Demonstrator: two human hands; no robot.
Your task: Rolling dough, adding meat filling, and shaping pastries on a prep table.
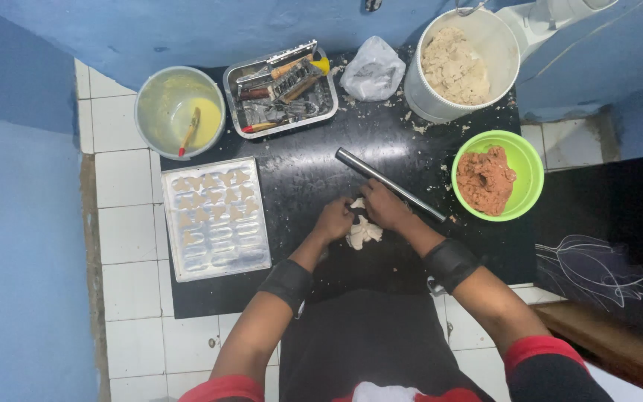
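Head view, both hands (359,216) pressing dough (364,233)

Bare black mat (303,179) betw. baking tray (215,217) & hands; steel rolling pin (390,184) bars right; tool tin (280,91), dough bucket (461,65) block back.

Both hands down on the black mat (299,179) — left hand (334,221) and right hand (383,206) pressing a pale dough lump (362,232), metal rolling pin (390,184) just beyond, mould tray (215,217) at left.
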